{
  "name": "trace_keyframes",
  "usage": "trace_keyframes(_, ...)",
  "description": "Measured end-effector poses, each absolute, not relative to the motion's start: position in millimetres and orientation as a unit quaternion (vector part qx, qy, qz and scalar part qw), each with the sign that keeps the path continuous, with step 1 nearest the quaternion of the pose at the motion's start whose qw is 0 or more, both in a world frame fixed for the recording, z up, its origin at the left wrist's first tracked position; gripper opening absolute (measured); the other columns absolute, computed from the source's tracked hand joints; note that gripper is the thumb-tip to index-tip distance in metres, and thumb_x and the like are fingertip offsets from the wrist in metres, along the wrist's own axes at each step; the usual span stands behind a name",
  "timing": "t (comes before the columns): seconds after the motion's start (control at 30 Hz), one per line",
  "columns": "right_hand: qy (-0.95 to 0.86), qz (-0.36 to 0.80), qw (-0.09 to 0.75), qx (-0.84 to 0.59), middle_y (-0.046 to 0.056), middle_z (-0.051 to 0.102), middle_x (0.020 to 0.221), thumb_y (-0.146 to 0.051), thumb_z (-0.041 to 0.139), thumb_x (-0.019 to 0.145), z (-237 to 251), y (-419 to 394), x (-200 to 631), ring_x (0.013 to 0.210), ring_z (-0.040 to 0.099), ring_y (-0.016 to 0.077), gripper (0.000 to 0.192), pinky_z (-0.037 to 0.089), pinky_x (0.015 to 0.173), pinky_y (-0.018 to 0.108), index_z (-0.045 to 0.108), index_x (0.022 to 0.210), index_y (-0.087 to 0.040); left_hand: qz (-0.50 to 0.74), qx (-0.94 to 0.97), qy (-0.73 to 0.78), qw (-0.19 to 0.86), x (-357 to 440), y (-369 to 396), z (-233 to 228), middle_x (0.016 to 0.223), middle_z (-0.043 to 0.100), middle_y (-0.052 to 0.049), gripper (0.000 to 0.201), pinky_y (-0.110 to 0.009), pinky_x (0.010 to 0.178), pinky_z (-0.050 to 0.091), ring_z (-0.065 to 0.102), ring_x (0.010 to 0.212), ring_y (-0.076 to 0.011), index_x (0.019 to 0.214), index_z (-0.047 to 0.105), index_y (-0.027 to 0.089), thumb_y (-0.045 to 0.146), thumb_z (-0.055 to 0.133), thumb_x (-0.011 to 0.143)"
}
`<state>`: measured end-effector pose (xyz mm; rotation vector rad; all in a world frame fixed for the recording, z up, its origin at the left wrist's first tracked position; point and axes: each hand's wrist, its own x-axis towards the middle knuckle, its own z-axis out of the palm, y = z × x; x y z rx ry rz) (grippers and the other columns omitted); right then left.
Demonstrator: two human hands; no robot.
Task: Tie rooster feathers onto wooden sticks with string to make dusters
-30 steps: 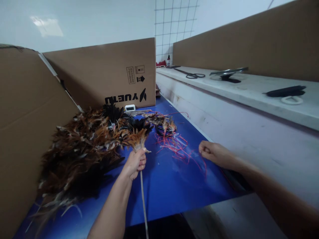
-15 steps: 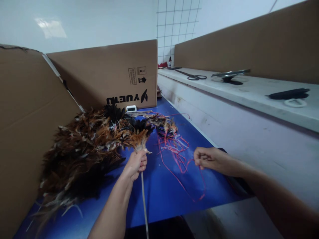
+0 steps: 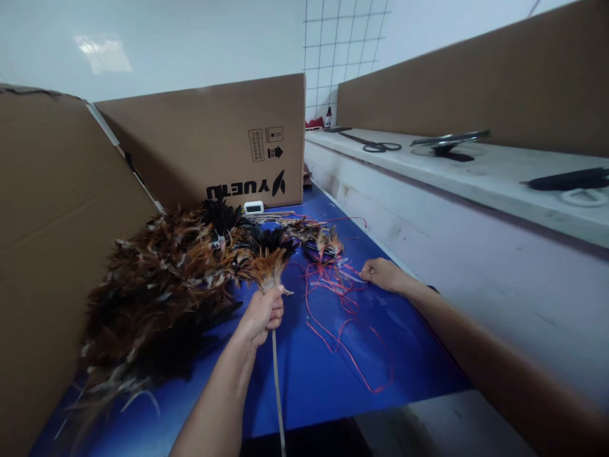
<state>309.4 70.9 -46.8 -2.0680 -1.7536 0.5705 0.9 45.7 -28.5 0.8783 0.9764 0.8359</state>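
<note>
My left hand (image 3: 265, 311) is closed around a thin pale stick (image 3: 278, 387), just below a tuft of brown and black feathers (image 3: 269, 270) at its top. The stick runs down past the table's front edge. To the right, the fingers of my right hand (image 3: 380, 274) are pinched together at the edge of a tangle of pink string (image 3: 333, 282). Thin whitish strips (image 3: 351, 274) lie by those fingertips; what is between them is too small to make out. A large heap of feathers (image 3: 157, 285) covers the table's left side.
Cardboard panels stand left and behind, one a printed box (image 3: 200, 139). Beyond the string lies a small feather pile (image 3: 323, 238), near thin sticks (image 3: 271, 217) and a small white display device (image 3: 254, 207). On the right ledge (image 3: 504, 168) rest scissors (image 3: 378, 146) and a black tool (image 3: 566, 180).
My right hand has let go of the pink string loop and moved away from me, up to the tangle's far right edge. The string now lies on the table. My left hand keeps its grip.
</note>
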Motion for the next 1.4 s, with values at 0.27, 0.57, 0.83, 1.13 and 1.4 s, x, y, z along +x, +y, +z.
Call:
trace_keyframes(0.27, -0.555, 0.275, 0.357, -0.700, 0.007, 0.065, 0.068, -0.031, 0.051, 0.074, -9, 59, 317, 0.053, 0.058, 0.0109, 0.016, 0.040, 0.042, 0.019, 0.051, 0.066, -0.017, 0.370, 0.401, 0.439, 0.714, 1, 46, -29, 0.050, 0.021, 0.011, 0.043, -0.014, 0.032, 0.008, 0.016, 0.037, 0.0000, 0.060, 0.029, 0.020, 0.044, 0.064, 0.066)
trace_keyframes(0.57, -0.462, 0.303, 0.567, -0.611, 0.003, 0.062, 0.061, -0.028, 0.074, 0.057, 45, 29, 314, 0.057, 0.058, 0.0117, 0.029, 0.041, 0.046, 0.019, 0.057, 0.077, -0.014, 0.374, 0.405, 0.435, 0.712, 0, 45, -29, 0.051, 0.023, 0.010, 0.042, -0.014, 0.032, 0.007, 0.016, 0.037, 0.0001, 0.061, 0.029, 0.020, 0.043, 0.064, 0.066)
trace_keyframes(0.83, -0.521, 0.302, 0.543, -0.585, 0.004, 0.062, 0.068, -0.035, 0.077, 0.056, 57, 14, 295, 0.058, 0.057, 0.0133, 0.036, 0.042, 0.048, 0.023, 0.061, 0.079, -0.013, 0.375, 0.403, 0.435, 0.713, 0, 45, -28, 0.051, 0.022, 0.010, 0.040, -0.014, 0.033, 0.007, 0.015, 0.038, -0.0001, 0.063, 0.029, 0.020, 0.042, 0.063, 0.067)
trace_keyframes(1.13, -0.586, 0.232, 0.540, -0.558, 0.004, 0.065, 0.067, -0.036, 0.073, 0.063, 67, -14, 278, 0.054, 0.058, 0.0135, 0.027, 0.047, 0.051, 0.027, 0.062, 0.078, -0.017, 0.375, 0.402, 0.433, 0.714, 0, 45, -28, 0.052, 0.023, 0.010, 0.038, -0.014, 0.033, 0.006, 0.015, 0.039, -0.0003, 0.066, 0.029, 0.020, 0.040, 0.062, 0.068)
trace_keyframes(1.4, -0.600, 0.235, 0.569, -0.511, 0.003, 0.065, 0.064, -0.025, 0.071, 0.067, 70, -34, 273, 0.053, 0.060, 0.0135, 0.012, 0.049, 0.048, 0.023, 0.063, 0.074, -0.020, 0.375, 0.397, 0.436, 0.715, 1, 44, -27, 0.052, 0.024, 0.010, 0.037, -0.014, 0.033, 0.007, 0.015, 0.038, 0.0000, 0.066, 0.028, 0.020, 0.038, 0.061, 0.069)
